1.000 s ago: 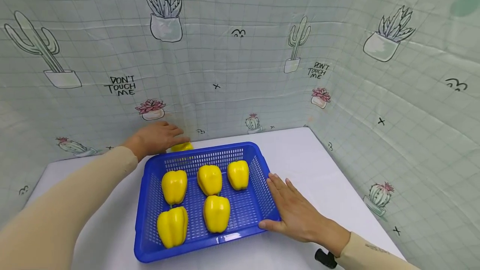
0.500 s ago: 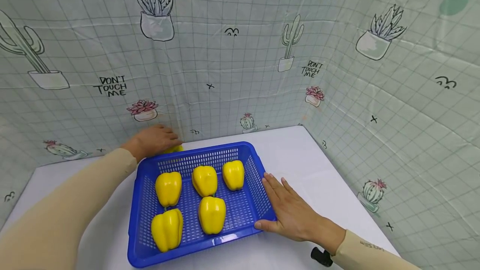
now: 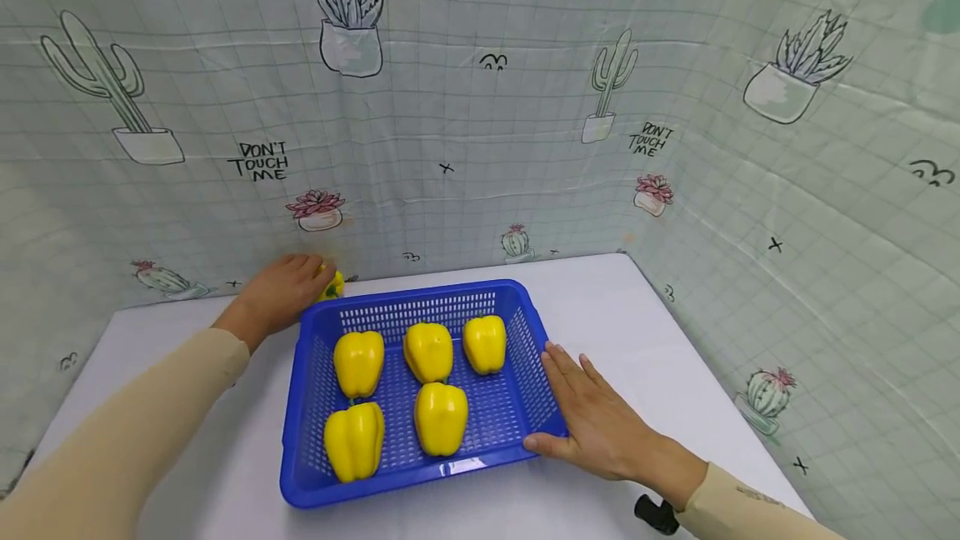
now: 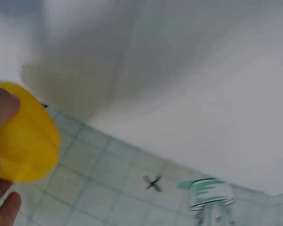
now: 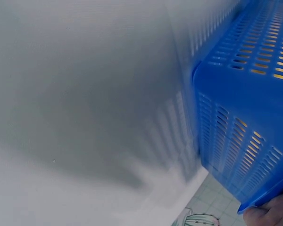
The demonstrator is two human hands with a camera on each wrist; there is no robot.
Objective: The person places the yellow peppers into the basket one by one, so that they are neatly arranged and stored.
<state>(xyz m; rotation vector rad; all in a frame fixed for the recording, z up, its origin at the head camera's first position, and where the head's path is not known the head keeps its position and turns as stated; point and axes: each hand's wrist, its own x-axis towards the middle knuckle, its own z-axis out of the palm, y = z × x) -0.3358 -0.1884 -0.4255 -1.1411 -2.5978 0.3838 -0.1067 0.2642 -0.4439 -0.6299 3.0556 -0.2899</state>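
A blue plastic basket (image 3: 405, 474) with slotted walls stands on the table, holding several yellow bell peppers (image 3: 441, 419). Behind its far left corner, my left hand (image 3: 281, 290) grips another yellow bell pepper (image 3: 337, 284), mostly covered by the fingers in the head view. The left wrist view shows the thumb and fingers on either side of this pepper (image 4: 30, 136), which is lifted off the tabletop. My right hand (image 3: 596, 419) lies along the basket's right rim with straight fingers, the thumb at the near corner. In the right wrist view, only some fingertips (image 5: 273, 212) show at the rim.
White cloth covers the table (image 3: 637, 340). A curtain (image 3: 450, 107) printed with cacti closes off the back and right sides, close behind the left hand. A small black object (image 3: 656, 515) sits under the right wrist.
My left hand has moved left along the back of the basket with the pepper, whose green stem end now shows. The right hand stays on the rim, and the head view has shifted slightly.
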